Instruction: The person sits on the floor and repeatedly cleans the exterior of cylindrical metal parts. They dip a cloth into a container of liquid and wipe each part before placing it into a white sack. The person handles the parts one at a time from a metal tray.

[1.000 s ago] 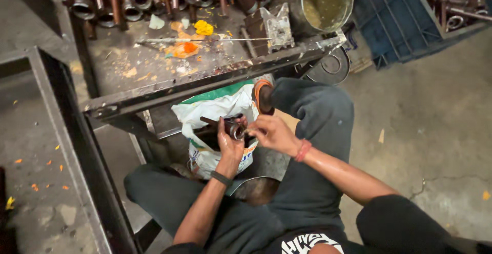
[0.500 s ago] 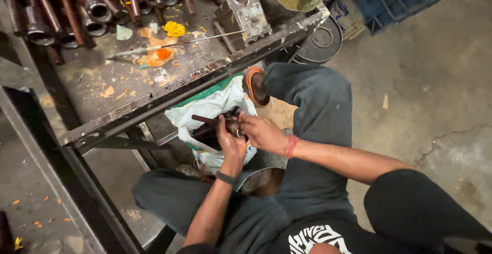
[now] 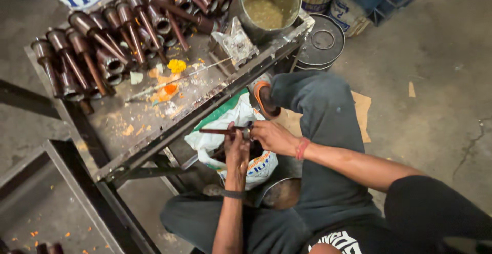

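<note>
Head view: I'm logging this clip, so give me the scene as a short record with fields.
setting: workshop floor, person seated by a low metal table
left hand: under a thin dark rod, holding it
right hand: gripping the rod's end
below hands: white sack
on table: rusty brown tubes, metal bucket of murky liquid, orange petals

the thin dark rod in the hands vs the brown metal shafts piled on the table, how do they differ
The thin dark rod is slim, single and held level by the left hand and right hand. The brown metal shafts are thicker, cup-ended, many, and lie heaped on the metal table. Both are dark and long.
</note>
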Demonstrator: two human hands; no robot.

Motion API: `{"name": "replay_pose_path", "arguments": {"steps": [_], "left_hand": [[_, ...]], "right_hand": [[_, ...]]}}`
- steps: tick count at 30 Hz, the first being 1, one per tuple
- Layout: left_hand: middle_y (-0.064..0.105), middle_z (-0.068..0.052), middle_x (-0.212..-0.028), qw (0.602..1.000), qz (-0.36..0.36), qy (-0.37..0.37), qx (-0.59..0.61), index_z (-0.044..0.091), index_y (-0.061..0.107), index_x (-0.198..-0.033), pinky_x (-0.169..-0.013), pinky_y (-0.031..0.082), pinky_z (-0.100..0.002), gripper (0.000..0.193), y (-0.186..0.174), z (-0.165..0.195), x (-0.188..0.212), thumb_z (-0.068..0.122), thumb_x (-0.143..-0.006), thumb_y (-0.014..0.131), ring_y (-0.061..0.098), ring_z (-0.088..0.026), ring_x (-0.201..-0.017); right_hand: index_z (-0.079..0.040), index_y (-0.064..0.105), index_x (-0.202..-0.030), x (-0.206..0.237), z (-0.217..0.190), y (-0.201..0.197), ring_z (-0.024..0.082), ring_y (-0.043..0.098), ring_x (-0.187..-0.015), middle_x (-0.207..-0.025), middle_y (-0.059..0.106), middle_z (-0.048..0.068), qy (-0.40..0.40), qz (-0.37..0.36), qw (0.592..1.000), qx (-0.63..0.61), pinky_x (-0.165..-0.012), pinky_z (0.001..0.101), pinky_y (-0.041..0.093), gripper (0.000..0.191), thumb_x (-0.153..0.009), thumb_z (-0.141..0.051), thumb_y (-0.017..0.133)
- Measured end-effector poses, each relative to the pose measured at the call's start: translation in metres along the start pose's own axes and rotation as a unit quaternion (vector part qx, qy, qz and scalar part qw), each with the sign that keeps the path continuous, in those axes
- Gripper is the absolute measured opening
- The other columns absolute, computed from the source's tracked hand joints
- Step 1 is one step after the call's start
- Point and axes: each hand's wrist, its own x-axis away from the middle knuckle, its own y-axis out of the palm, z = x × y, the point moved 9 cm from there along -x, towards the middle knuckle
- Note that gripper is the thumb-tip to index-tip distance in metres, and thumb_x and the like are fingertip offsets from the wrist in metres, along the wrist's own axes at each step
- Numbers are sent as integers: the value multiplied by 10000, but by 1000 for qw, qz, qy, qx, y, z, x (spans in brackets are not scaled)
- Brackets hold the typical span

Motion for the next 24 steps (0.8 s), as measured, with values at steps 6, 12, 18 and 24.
{"name": "replay_pose_path", "arguments": {"steps": [6, 12, 18, 24], "left_hand": [[480, -110, -1002, 994, -93, 39, 39, 44, 382, -1055, -844, 364, -375, 378, 32, 13, 6, 13, -719, 554, 475, -236, -996], [460, -121, -999, 996, -67, -38, 42, 66, 321, -1104, -825, 364, -392, 439, 33, 3, 6, 127, -733, 548, 466, -237, -932], [446, -138, -967, 999, -29, -28, -37, 48, 334, -1126, -793, 389, -386, 438, 25, 12, 9, 0, -740, 536, 462, -255, -890], [481, -124, -1002, 996, -82, 17, -26, 97, 323, -1041, -798, 421, -331, 476, 48, 24, 19, -44, -627, 512, 495, -202, -940]], "right_hand": [[-9, 556, -697, -2, 21, -1, 271, 546, -637, -660, 549, 107, 70, 4, 992, -104, -568, 342, 428, 64, -667, -56, 525], [-14, 552, -695, 3, 22, -7, 278, 548, -620, -648, 543, 114, 105, -25, 985, -134, -563, 347, 421, 69, -651, -54, 518], [-4, 540, -694, 7, -4, -19, 311, 521, -659, -666, 525, 138, -14, 20, 997, -70, -571, 366, 401, 63, -645, -27, 508], [-13, 549, -677, 7, 30, 2, 278, 543, -590, -615, 553, 119, 117, -9, 978, -171, -553, 342, 424, 73, -659, -42, 485]]}}
